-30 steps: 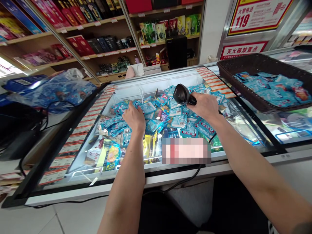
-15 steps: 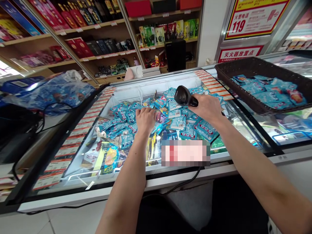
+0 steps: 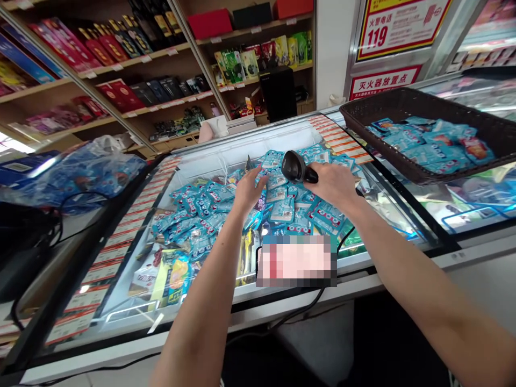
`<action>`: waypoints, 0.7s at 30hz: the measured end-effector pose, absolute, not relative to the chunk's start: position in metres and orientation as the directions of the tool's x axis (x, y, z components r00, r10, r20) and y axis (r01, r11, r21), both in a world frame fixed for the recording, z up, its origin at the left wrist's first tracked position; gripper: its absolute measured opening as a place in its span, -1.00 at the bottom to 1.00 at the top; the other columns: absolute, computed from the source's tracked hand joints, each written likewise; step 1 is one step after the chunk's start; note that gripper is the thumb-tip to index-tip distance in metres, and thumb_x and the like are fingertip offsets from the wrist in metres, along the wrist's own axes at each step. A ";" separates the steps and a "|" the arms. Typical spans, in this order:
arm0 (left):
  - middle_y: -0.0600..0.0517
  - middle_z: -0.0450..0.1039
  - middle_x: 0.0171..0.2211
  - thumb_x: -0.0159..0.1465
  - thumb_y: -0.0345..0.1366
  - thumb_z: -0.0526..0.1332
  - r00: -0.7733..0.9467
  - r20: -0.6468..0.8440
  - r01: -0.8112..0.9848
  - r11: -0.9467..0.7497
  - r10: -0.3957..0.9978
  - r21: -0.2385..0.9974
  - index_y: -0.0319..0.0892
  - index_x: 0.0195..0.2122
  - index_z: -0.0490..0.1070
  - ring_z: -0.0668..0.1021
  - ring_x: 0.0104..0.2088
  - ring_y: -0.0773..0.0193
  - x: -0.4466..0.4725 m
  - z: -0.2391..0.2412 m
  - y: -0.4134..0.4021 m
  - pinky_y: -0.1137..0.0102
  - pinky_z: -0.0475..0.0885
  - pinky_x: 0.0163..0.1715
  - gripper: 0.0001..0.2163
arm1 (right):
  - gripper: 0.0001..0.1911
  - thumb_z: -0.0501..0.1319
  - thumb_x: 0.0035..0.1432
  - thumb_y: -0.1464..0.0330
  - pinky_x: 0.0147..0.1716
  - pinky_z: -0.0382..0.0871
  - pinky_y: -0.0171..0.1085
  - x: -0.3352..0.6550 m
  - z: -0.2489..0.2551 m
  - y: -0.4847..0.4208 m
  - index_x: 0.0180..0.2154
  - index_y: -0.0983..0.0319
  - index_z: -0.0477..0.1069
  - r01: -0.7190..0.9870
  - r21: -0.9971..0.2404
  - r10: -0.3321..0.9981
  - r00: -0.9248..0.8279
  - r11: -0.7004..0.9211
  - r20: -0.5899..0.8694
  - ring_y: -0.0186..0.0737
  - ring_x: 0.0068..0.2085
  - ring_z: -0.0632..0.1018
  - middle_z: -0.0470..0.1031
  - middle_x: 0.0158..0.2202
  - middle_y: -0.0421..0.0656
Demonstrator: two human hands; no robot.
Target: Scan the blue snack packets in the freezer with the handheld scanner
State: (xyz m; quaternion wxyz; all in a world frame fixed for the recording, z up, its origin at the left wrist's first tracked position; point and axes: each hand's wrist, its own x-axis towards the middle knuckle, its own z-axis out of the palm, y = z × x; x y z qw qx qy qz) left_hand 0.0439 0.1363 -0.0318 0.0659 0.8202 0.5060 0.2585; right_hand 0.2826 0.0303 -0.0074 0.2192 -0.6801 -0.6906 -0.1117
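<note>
A heap of small blue packets lies on the glass lid of a chest freezer. My left hand reaches over the heap with its fingers stretched out, touching packets near the middle. Just to its right, my right hand is wrapped round the handle of a black barcode scanner, whose head hangs a little above the packets. The scanner's black cable runs down over the freezer's front edge.
A dark woven basket holding more blue packets sits on the freezer at the right. A blue plastic bag and black cables lie on the left. Shelves of boxed goods stand behind. Ice-cream wrappers show under the glass.
My left hand has moved rightward and farther across the heap, from its left side to beside the scanner, and its fingers have opened out. The right hand stays on the scanner.
</note>
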 end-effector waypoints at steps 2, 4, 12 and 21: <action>-0.16 0.35 0.25 0.35 -0.05 0.08 0.366 0.270 0.822 -0.445 0.891 0.356 -0.20 0.22 0.32 0.41 0.23 0.04 0.054 -0.034 0.146 0.19 0.29 0.19 -0.51 | -0.65 0.18 0.19 0.14 -0.37 0.16 -0.23 0.283 -0.008 0.031 -0.09 0.19 0.51 0.987 -0.146 0.884 0.013 0.063 0.467 -0.07 -0.29 0.57 0.61 -0.29 -0.09; -0.19 0.35 0.24 0.32 0.01 0.11 0.369 0.223 0.847 -0.425 0.902 0.318 -0.20 0.22 0.31 0.41 0.23 0.00 0.062 -0.036 0.151 0.16 0.29 0.19 -0.47 | -0.65 0.18 0.19 0.13 -0.39 0.14 -0.24 0.284 -0.009 0.032 -0.11 0.20 0.51 0.987 -0.147 0.881 0.009 0.069 0.472 -0.08 -0.30 0.57 0.61 -0.30 -0.09; -0.24 0.39 0.06 0.10 0.05 0.35 0.245 0.401 0.861 -0.388 0.883 0.329 -0.23 0.15 0.39 0.43 0.12 -0.10 0.058 -0.036 0.140 0.08 0.31 0.14 -0.34 | -0.65 0.19 0.18 0.14 -0.40 0.13 -0.24 0.282 -0.009 0.031 -0.10 0.20 0.51 0.988 -0.137 0.882 0.003 0.069 0.472 -0.08 -0.28 0.57 0.61 -0.29 -0.09; 0.07 0.44 -0.39 0.18 -0.16 0.25 -0.022 0.395 0.374 -0.359 0.918 0.855 -0.15 -0.22 0.37 0.47 -0.41 0.34 0.011 -0.049 0.125 0.44 0.41 -0.39 -0.78 | -0.67 0.19 0.20 0.14 -0.39 0.14 -0.25 0.269 -0.012 0.022 -0.10 0.17 0.50 0.988 -0.077 0.874 -0.081 0.134 0.480 -0.07 -0.25 0.58 0.62 -0.25 -0.11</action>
